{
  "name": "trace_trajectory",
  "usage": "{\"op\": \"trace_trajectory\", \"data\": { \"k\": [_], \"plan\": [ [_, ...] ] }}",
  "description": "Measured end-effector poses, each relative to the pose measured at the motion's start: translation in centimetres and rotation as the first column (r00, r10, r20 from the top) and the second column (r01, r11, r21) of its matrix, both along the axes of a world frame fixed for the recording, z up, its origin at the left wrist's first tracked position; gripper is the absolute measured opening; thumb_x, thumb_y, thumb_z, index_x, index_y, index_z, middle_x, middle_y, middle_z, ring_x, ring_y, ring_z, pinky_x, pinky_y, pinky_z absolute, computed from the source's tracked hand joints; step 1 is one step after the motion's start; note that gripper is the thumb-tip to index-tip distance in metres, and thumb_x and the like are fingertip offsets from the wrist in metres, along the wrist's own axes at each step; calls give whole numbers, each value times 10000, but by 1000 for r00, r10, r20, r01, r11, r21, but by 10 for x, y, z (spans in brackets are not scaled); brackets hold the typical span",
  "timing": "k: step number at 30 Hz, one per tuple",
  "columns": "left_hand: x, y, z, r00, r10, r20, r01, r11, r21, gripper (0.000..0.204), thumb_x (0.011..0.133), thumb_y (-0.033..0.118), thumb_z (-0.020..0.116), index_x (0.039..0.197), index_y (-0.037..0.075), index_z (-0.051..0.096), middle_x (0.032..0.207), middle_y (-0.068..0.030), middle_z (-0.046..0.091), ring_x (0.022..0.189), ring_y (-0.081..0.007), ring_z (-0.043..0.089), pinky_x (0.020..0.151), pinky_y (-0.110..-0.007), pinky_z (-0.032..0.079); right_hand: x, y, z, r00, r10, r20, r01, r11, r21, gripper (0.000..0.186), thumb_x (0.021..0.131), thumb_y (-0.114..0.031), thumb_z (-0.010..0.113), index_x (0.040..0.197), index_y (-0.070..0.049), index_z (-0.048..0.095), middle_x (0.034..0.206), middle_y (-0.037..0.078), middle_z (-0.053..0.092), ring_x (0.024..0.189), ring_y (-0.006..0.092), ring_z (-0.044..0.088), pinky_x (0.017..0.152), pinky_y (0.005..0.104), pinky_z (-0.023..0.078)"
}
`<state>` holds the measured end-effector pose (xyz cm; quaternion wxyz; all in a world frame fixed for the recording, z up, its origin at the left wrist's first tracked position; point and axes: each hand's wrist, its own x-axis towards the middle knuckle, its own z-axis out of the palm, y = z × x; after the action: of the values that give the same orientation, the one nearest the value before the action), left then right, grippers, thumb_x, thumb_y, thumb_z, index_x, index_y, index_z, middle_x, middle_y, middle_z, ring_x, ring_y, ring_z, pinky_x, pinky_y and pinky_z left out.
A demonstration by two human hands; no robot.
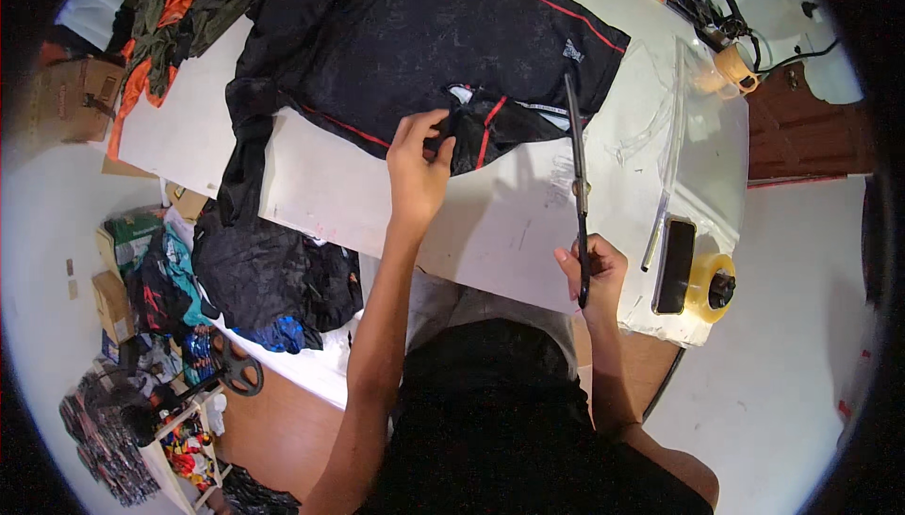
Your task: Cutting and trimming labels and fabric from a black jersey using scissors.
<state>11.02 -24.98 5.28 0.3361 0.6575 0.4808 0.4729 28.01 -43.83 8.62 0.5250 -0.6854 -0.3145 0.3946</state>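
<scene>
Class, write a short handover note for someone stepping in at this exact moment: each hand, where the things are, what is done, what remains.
Left hand: pinching the hem of the black garment spread on the white table.
Right hand: gripping long black scissors, blades pointing away toward the garment's edge; whether they touch the fabric cannot be told.
Nearby: tape dispenser at the right table edge.
Done: garment laid flat, edge held.
Left: no cut is visible yet; any trimming at the pinched hem seems still to do.
</scene>
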Motion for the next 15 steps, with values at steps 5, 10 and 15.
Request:
{"op": "trace_trajectory", "data": {
  "k": [5, 10, 15],
  "plan": [
    [11, 23, 0, 996, 7, -94, 1, 997, 81, 341, 716, 3, 715, 1041, 66, 633, 913, -97, 615, 768, -178, 599, 587, -274, 474, -1, 0, -4, 999, 42, -15, -42, 999, -19, 301, 757, -55, 748, 611, -68, 484, 531, -87, 416, 476, -1, 332, 431, 180, 245],
    [32, 50, -8, 968, 58, -244, -7, 978, 209, 242, 711, 145, 749, 922, 56, 672, 878, -129, 614, 795, -269, 596, 681, -360, 481, -5, 1, 4, 1000, 15, -24, -17, 998, -54, 311, 753, -52, 750, 600, -69, 480, 529, -86, 415, 474, 2, 331, 429, 183, 248],
    [42, 55, -12, 898, -53, -437, 85, 995, 55, 206, 698, 123, 749, 886, 74, 682, 847, -126, 580, 840, -292, 567, 722, -379, 461, -2, -2, -5, 1000, 9, -19, -10, 998, -65, 317, 751, -60, 756, 594, -71, 480, 526, -84, 411, 479, 2, 324, 429, 188, 249]
  ]
}}
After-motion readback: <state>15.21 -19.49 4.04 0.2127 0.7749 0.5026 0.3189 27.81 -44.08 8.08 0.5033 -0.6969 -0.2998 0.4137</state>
